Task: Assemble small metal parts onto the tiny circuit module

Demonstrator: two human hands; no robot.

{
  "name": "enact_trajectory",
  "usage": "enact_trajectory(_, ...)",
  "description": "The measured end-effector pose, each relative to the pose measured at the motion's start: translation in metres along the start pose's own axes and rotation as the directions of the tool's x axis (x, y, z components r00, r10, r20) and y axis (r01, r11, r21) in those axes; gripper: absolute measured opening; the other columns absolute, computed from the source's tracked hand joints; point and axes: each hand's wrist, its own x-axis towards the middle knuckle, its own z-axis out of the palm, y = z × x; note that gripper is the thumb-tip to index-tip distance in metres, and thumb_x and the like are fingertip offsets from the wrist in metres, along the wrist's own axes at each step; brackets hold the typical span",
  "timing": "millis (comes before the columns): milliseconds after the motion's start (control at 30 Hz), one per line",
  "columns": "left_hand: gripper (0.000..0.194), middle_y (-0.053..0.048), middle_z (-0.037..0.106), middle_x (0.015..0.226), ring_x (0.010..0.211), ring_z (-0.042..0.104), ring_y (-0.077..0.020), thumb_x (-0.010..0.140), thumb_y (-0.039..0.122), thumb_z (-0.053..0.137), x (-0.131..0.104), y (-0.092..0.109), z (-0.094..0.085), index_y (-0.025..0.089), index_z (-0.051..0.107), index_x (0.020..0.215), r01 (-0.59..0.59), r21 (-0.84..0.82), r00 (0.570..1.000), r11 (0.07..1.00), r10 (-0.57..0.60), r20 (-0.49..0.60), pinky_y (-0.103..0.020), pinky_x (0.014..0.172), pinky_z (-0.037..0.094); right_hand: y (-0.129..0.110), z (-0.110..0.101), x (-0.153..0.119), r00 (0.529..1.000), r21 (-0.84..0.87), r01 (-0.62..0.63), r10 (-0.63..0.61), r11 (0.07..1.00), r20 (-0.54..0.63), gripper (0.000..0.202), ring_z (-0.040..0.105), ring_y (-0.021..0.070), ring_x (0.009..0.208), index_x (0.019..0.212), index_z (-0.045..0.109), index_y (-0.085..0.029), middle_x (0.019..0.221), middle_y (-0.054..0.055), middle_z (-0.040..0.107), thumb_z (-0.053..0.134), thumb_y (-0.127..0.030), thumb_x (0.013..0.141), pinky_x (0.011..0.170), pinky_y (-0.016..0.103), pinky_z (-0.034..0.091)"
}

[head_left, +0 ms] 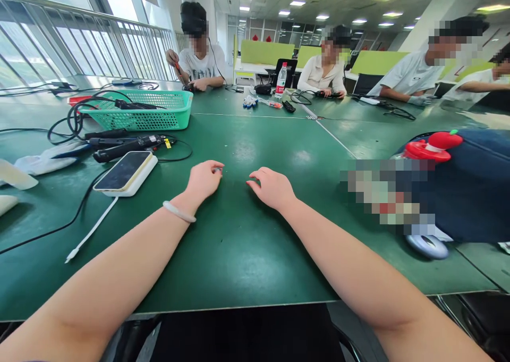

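My left hand (205, 180) rests on the green table (239, 255), its fingers loosely bent and a small shiny spot near the fingertips too tiny to identify. A pale bangle (179, 212) circles the left wrist. Across a short gap, my right hand (272, 186) lies on the same surface with bent fingers, a space between thumb and forefinger, and nothing held. Nearest to the left hand is a phone (125, 170) on a white block (144, 177), with a white cable (93, 229) running from it.
Black handheld devices (127, 146) and cables lie before a green basket (147, 112) on the left. To the right are a dark blue bag (474, 186), a red-topped item (432, 146) and a mouse (427, 246). A bottle (281, 80) stands farther back; several people sit around.
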Motion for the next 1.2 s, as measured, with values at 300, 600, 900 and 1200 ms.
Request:
enact_trajectory(300, 0.028, -0.021, 0.061, 0.111, 0.095, 0.060, -0.0338, 0.074, 0.016, 0.055, 0.024, -0.053, -0.065, 0.011, 0.071, 0.097, 0.207, 0.631, 0.963, 0.747, -0.044, -0.264, -0.041, 0.084, 0.045, 0.013, 0.000, 0.001, 0.995, 0.044, -0.076, 0.073, 0.996, 0.062, 0.027, 0.060, 0.0148, 0.084, 0.103, 0.064, -0.021, 0.098, 0.004, 0.064, 0.043, -0.034, 0.091, 0.068, 0.026, 0.045)
enact_trajectory(600, 0.023, -0.018, 0.069, 0.094, 0.089, 0.060, -0.0336, 0.066, 0.016, 0.063, 0.032, -0.056, -0.069, 0.015, 0.073, 0.086, 0.315, 0.588, 0.940, 0.745, -0.158, -0.302, -0.038, 0.074, 0.046, 0.015, 0.003, 0.000, 0.995, 0.089, -0.074, 0.067, 0.993, 0.079, 0.027, 0.060, 0.0140, 0.084, 0.106, 0.063, -0.022, 0.096, 0.004, 0.064, 0.043, -0.032, 0.091, 0.068, 0.026, 0.044)
enact_trajectory(900, 0.027, -0.017, 0.070, 0.091, 0.090, 0.061, -0.0331, 0.072, 0.025, 0.058, 0.036, -0.070, -0.070, 0.015, 0.074, 0.091, 0.294, 0.423, 0.920, 0.857, -0.133, -0.369, -0.041, 0.079, 0.045, 0.014, 0.002, 0.001, 0.995, 0.156, -0.089, 0.080, 0.984, 0.067, 0.025, 0.059, 0.0140, 0.082, 0.105, 0.063, -0.022, 0.093, 0.002, 0.064, 0.046, -0.031, 0.089, 0.069, 0.026, 0.044)
enact_trajectory(1200, 0.029, -0.006, 0.066, 0.067, 0.064, 0.056, -0.0199, 0.071, 0.027, 0.060, 0.032, -0.056, -0.043, 0.019, 0.073, 0.095, 0.072, 0.160, 0.988, 0.984, -0.049, -0.143, -0.031, 0.065, 0.041, 0.007, 0.004, 0.003, 0.992, 0.263, -0.054, 0.021, 0.963, 0.126, 0.024, 0.056, 0.0123, 0.078, 0.104, 0.063, -0.020, 0.088, 0.002, 0.063, 0.050, -0.032, 0.088, 0.071, 0.025, 0.043)
